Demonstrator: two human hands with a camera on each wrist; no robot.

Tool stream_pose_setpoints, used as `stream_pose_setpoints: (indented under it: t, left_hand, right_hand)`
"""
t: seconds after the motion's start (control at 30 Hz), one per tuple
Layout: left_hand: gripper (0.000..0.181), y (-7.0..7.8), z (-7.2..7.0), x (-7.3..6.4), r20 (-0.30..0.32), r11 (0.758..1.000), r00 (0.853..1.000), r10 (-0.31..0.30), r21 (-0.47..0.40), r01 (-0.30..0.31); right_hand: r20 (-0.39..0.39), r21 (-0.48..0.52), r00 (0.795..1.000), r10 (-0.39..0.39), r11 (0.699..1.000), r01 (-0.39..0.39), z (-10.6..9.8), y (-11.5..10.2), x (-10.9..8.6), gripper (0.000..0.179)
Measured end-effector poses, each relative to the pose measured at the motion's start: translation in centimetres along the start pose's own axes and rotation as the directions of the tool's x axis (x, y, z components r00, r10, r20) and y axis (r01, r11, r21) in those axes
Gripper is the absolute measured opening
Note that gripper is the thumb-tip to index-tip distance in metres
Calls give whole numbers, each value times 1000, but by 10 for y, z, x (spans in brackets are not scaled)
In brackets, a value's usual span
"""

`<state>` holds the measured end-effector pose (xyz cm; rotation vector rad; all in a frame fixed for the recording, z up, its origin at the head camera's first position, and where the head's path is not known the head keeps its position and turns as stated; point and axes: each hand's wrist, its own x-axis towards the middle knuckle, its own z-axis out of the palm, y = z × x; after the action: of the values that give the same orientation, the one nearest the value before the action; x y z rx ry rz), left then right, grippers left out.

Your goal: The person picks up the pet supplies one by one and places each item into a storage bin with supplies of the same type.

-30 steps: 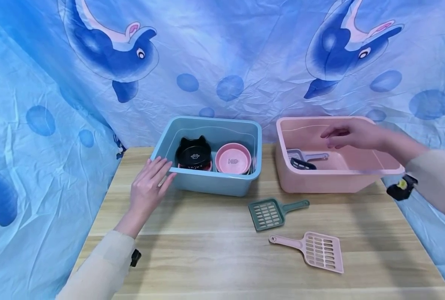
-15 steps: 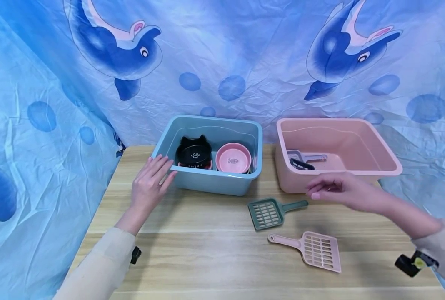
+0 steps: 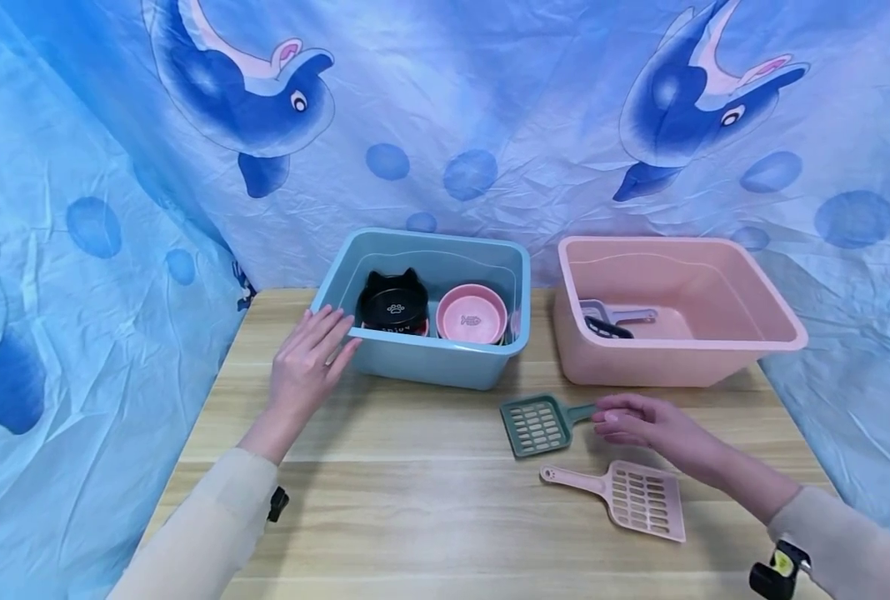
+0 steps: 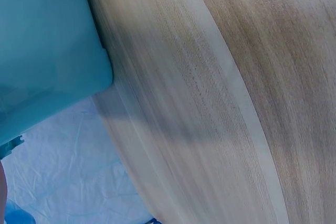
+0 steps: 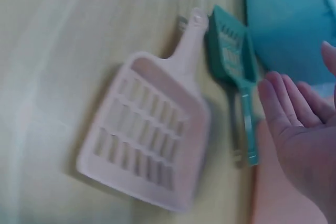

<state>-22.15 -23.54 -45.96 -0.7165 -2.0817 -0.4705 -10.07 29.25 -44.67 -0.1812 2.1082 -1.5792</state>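
Note:
My left hand point(image 3: 306, 358) rests with straight fingers on the front left rim of a blue bin point(image 3: 430, 360). Inside that bin are a black cat-eared bowl point(image 3: 394, 300) and a pink bowl point(image 3: 472, 315) with a fish bone print. At the handle end of a green litter scoop point(image 3: 537, 425), my right hand point(image 3: 651, 429) hovers with loosely bent fingers; the right wrist view shows its fingers point(image 5: 273, 98) beside the handle, holding nothing. Just nearer on the table lies a pink litter scoop point(image 5: 144, 135), its handle pointing left in the head view.
A pink bin point(image 3: 640, 364) stands to the right of the blue one. It holds a lilac scoop point(image 3: 632, 316) and a dark scoop point(image 3: 606, 327). The wooden table point(image 3: 407, 500) backs onto a blue dolphin-print cloth point(image 3: 460, 100).
My right hand has come out of the pink bin and moved down toward me to the green scoop's handle. The left hand has stayed on the blue bin's rim.

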Motion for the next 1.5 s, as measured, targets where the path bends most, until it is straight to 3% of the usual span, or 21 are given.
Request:
stream_pose_setpoints:
  t: [0.13,0.23,0.4,0.5,0.63,0.73,1.13,1.3,1.5]
  left_hand:
    - [44,1,1,3,1,1000,1000,6,-7,-6]
    - [44,2,2,4,6,1000,1000,16,0,-16]
    - [43,2,3,3,18,1000,1000,21,13,-21]
    - [41,2,3,3,22,1000,1000,13,9,-13]
    - [42,2,2,3,31,1000,999,5,11,-5]
    - [45,2,1,3,41,1000,999,-1,18,0]
    - [43,1,0,1,23,1000,1000,-6,20,5]
    - [43,-1,2,0,12,1000,1000,-1,18,1]
    - [43,0,1,0,36,1000,999,-11,21,10]
  right_hand:
    - [7,174,998,56,983,-56,-4,21,-1,65]
    - [29,340,997,74,937,-80,-5,35,-3,61]
    - [71,579,994,80,808,-106,-9,51,-8,37]
    - [103,677,991,84,724,-132,-11,57,-8,37]
    - [96,761,985,146,627,-167,-11,60,-3,35]
    - [65,803,977,204,571,-173,-8,59,5,34]
    - [31,928,967,251,352,-121,13,49,27,23]
    - [-4,939,958,287,331,-96,16,46,34,18]
    - [-25,922,953,301,374,-94,17,43,39,14]
